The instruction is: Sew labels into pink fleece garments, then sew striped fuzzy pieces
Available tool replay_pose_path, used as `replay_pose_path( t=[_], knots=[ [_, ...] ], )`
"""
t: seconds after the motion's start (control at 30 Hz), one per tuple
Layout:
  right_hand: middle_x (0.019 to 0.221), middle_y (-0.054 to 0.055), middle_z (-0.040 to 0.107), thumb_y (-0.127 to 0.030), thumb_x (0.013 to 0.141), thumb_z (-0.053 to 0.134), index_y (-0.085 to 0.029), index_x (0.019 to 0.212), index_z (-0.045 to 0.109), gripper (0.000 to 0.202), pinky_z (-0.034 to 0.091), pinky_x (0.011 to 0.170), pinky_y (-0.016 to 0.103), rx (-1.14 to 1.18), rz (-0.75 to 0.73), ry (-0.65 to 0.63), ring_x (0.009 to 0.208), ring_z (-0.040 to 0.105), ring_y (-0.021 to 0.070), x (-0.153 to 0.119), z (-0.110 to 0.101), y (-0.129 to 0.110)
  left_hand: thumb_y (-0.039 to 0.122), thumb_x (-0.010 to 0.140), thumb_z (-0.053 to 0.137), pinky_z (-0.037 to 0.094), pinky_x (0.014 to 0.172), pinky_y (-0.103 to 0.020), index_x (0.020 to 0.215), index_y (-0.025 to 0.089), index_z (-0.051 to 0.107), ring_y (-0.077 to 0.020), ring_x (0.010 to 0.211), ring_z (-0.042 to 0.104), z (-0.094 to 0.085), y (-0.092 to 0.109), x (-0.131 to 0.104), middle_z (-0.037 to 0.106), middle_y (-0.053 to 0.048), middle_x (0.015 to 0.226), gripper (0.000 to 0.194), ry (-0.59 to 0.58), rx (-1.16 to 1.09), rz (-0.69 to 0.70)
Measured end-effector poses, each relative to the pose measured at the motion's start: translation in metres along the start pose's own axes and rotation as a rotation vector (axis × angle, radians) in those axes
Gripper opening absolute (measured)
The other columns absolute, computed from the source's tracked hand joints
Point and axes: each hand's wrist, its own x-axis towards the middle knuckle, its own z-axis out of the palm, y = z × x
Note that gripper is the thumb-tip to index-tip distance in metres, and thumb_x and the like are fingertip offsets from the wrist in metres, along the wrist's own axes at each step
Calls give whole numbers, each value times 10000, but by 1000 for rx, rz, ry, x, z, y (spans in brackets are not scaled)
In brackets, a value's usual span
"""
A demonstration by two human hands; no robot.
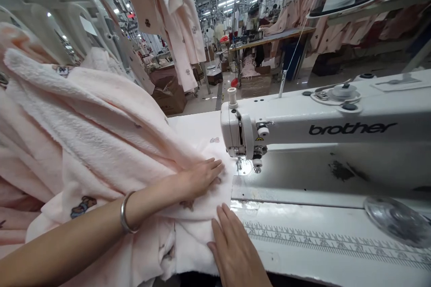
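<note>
Pale pink fleece fabric (111, 143) with small printed figures fills the left side and reaches to the needle area of a white sewing machine (303, 121). My left hand (202, 177) lies flat on the fabric, just left of the presser foot (239, 163), fingers stretched toward it. Nearer to me, my right hand (235, 246) rests with outstretched fingers, its fingertips at the fabric's right edge and its palm over the table's front. The fabric edge runs beside the needle plate. Neither hand is closed around anything.
A ruler strip (319, 242) runs along the front of the machine table. A clear round dish (397, 220) sits at the right. Pink garments (182, 22) hang beyond the machine, and a cardboard box (170, 96) stands on the floor. Thread cones are at the upper right.
</note>
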Motion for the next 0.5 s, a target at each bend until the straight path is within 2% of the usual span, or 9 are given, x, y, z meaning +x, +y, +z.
replay_pose_path(
  t=[0.1,0.17,0.27,0.37,0.43,0.5],
  knots=[
    [1233,179,555,-166,909,452,-102,943,596,161,490,952,461,-29,-3,10,1241,423,342,-8,7,16,384,904,460,303,1053,-556,1388,149,338,-351,1365,265,8,3,11,302,-184,1469,552,2,-25,-80],
    [1214,177,569,-188,909,482,-112,906,592,135,493,942,488,-108,-55,10,1227,439,348,-9,1,34,471,894,439,313,1026,-595,1381,157,336,-373,1371,232,13,7,23,301,-184,1466,589,12,-72,-133],
    [1234,173,556,-203,918,472,-97,979,584,165,496,931,501,-213,-99,-30,1218,454,335,-5,-16,60,480,893,423,299,1021,-618,1256,138,463,-377,1354,258,17,14,40,410,-189,1381,501,62,-150,-188],
    [1271,144,534,-221,942,416,-102,1027,570,213,494,931,485,-253,-83,-68,1221,460,303,-1,-26,74,477,889,430,253,1039,-638,1175,122,513,-377,1341,276,18,21,48,448,-194,1337,463,76,-196,-236],
    [1263,123,546,-240,959,383,-130,974,578,224,500,913,470,-280,-96,-68,1196,489,289,-4,-23,78,468,885,441,230,1063,-629,1170,113,521,-372,1332,295,19,24,46,448,-194,1340,462,82,-223,-255],
    [1206,107,592,-266,978,339,-168,843,578,291,520,866,451,-320,-132,-65,1125,550,282,-10,-13,82,359,894,444,254,1087,-574,1199,114,511,-340,1318,338,15,22,38,455,-186,1343,397,124,-273,-262]
  ],
)
